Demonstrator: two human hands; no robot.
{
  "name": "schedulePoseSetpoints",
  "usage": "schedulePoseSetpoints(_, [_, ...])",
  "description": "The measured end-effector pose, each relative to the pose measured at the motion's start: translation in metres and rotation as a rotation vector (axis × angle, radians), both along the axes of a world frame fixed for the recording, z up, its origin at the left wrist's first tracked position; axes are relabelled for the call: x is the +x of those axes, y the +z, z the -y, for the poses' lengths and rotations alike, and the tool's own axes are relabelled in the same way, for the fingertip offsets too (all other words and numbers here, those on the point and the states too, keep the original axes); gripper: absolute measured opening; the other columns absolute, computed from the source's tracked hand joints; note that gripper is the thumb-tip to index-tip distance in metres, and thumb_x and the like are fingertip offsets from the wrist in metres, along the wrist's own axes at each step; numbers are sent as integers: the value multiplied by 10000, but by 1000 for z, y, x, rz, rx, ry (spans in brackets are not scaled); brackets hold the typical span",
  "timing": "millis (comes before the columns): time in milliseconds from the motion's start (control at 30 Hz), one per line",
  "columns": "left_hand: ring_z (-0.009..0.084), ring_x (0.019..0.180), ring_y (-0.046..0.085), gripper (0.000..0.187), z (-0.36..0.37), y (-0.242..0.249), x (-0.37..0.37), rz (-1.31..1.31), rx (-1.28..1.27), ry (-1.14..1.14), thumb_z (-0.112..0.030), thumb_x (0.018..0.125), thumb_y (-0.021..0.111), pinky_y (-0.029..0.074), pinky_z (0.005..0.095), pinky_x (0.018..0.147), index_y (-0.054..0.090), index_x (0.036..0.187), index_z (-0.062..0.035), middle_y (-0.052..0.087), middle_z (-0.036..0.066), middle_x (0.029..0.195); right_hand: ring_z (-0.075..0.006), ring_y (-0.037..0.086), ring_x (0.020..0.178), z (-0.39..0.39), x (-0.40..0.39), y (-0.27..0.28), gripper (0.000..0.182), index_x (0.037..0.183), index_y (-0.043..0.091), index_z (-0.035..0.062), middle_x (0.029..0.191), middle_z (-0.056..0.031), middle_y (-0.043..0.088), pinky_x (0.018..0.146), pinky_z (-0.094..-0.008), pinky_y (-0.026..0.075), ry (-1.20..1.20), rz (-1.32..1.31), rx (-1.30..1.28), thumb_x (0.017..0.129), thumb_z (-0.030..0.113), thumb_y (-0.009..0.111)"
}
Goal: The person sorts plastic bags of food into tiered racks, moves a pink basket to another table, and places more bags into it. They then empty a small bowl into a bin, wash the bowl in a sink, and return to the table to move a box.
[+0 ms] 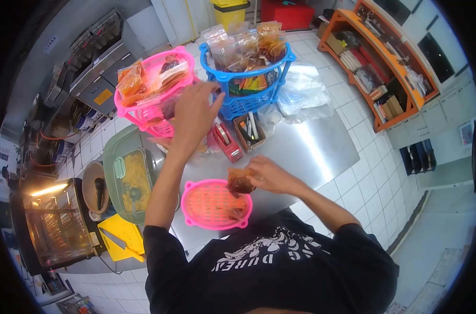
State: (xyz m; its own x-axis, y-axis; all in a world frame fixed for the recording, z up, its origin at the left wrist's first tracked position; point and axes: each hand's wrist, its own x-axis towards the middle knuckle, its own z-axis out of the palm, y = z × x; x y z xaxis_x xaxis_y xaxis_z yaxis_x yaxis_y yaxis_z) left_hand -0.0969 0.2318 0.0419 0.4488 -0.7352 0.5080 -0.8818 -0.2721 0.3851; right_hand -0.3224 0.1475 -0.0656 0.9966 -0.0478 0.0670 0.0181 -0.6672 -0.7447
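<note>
My right hand (269,175) pinches a small plastic bag of dark brown sauce (240,181) above the right side of a low pink basket (195,222). Another small packet (237,212) lies in that basket. My left hand (195,107) is raised between a pink basket of orange and red packets (124,111) and a blue tiered basket (243,73) full of clear bags. Its fingers are spread and nothing shows in them. A red tape dispenser (228,147) and a small box of pens (248,131) stand on the steel table (311,152).
Left of the baskets is a green tub (111,172) with yellow food in a container. Beyond it sit a round bowl (95,175), a knife (114,238) on a yellow board (124,251), and a lit glass warmer (60,225). Plastic bags (303,94) lie at the back right.
</note>
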Motion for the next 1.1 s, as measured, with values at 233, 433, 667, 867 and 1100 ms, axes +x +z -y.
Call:
schedulePoseSetpoints(233, [315, 1083, 537, 276, 169, 29, 28, 365, -174, -147, -97, 826, 622, 440, 406, 919, 609, 1096, -43, 617, 126, 1093, -323, 514, 862, 184, 5, 116, 82, 814, 604, 65, 837, -120, 562, 778, -443, 410, -13, 226, -416, 765, 114, 647])
schedulePoseSetpoints(433, [331, 1007, 585, 317, 263, 36, 76, 405, 235, -22, -91, 834, 576, 468, 427, 875, 585, 1149, -51, 611, 153, 1116, -345, 509, 864, 335, 34, 178, 133, 844, 559, 12, 863, -158, 562, 787, -435, 420, -183, 400, -704, 791, 129, 592])
schedulePoseSetpoints(667, [317, 913, 630, 297, 205, 39, 21, 4, 750, -96, -229, 737, 699, 497, 402, 789, 667, 974, -54, 673, 129, 937, -351, 522, 901, 400, 69, 187, 249, 994, 544, -34, 915, -182, 559, 805, -408, 436, -227, 581, -591, 840, 155, 594])
schedulePoseSetpoints(867, [281, 826, 660, 255, 201, 30, 34, -56, 848, -205, -228, 740, 692, 510, 381, 753, 703, 951, -84, 694, 104, 837, -351, 527, 894, 389, 93, 188, 241, 966, 556, -40, 904, -190, 579, 805, -406, 436, -94, 586, -422, 848, 167, 592])
schedulePoseSetpoints(1100, [293, 816, 667, 183, 224, 52, 85, -42, 611, -53, -172, 787, 636, 514, 390, 749, 708, 927, -78, 699, 120, 839, -324, 564, 810, 343, 107, 193, 252, 930, 548, -48, 869, -205, 572, 755, -380, 456, 109, 533, -264, 851, 187, 596])
